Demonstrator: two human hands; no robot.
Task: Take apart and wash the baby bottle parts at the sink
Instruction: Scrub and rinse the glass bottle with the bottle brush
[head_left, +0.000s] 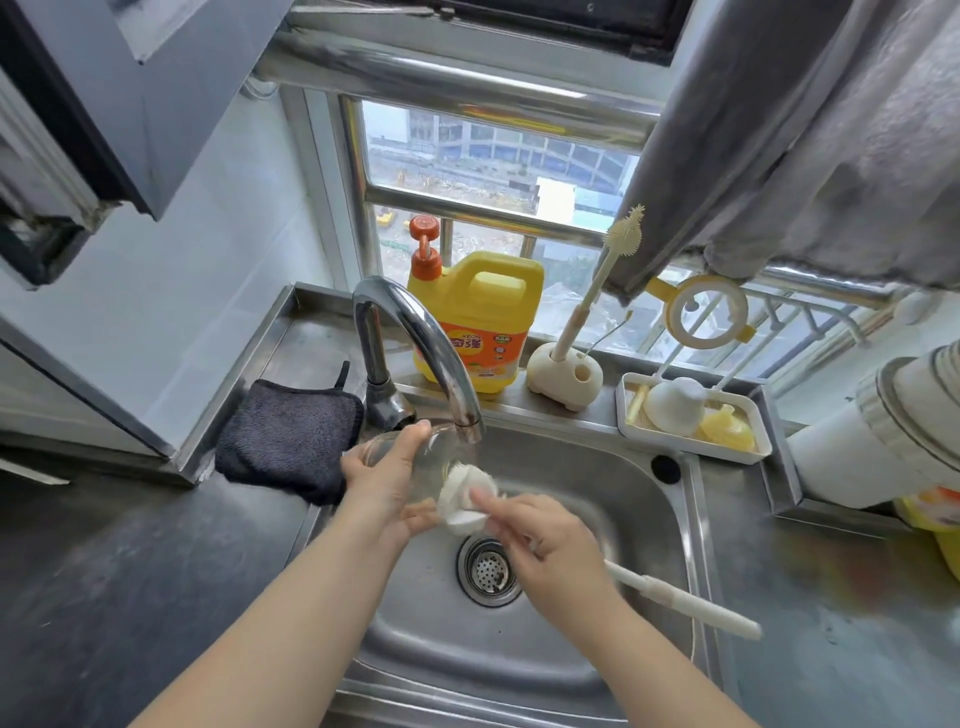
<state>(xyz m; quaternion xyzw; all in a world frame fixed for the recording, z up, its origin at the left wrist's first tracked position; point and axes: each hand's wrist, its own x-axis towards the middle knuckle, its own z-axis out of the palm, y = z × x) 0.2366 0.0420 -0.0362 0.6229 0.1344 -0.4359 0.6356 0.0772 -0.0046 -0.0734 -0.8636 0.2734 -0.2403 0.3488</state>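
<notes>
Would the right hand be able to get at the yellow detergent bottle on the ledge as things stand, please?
Probably not at once: the right hand grips the bottle brush, and the faucet arches partly before the detergent bottle.

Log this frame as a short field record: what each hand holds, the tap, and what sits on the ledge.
left hand: grips clear bottle under the faucet
right hand: holds bottle brush, head at bottle mouth
water: cannot tell if running
sink: drain strainer visible
ledge: yellow detergent jug, brush stand, white tray
counter: dark cloth

head view | looks forward-down | close over sink (613, 467)
</notes>
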